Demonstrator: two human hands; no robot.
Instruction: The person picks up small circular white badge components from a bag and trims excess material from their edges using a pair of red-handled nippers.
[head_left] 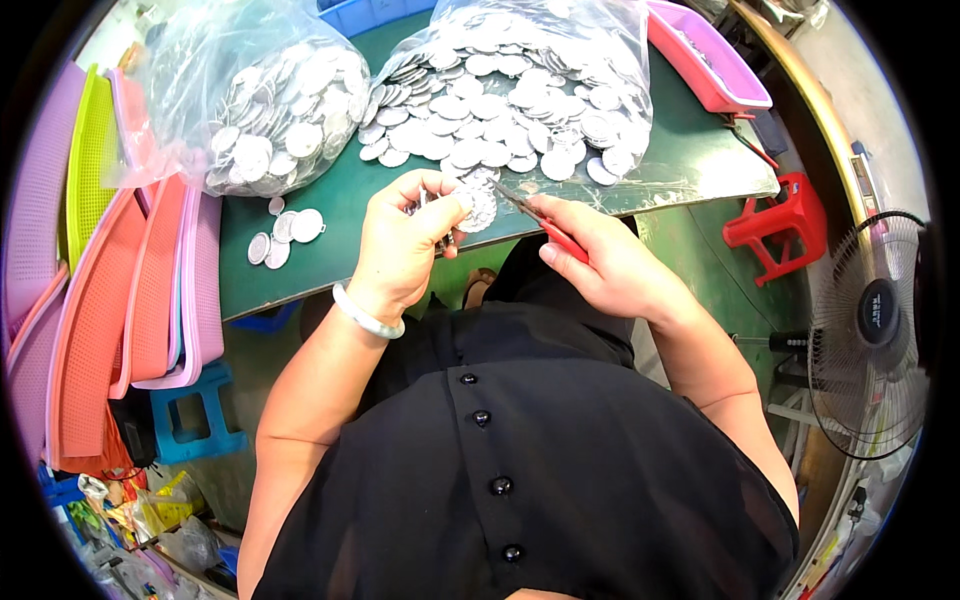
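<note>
My left hand (402,238) is closed round some small metal pieces mostly hidden by the fingers. Its thumb and fingers hold a round silver disc (478,210) with a patterned face at the table's near edge. In my right hand (612,262) is a pair of red-handled pliers (566,240), the dark jaws pointing left toward that disc. Whether the jaws touch it, I cannot tell. Just beyond both hands, a heap of silver discs (490,110) spills from a clear plastic bag (630,40) onto the green table (690,170).
Another clear bag (180,60) of discs stands at the far left, with several loose discs (284,227) before it. Stacked plastic baskets (95,330) line the left side. On the right are a pink tray (715,65), a red stool (785,225) and a fan (868,330).
</note>
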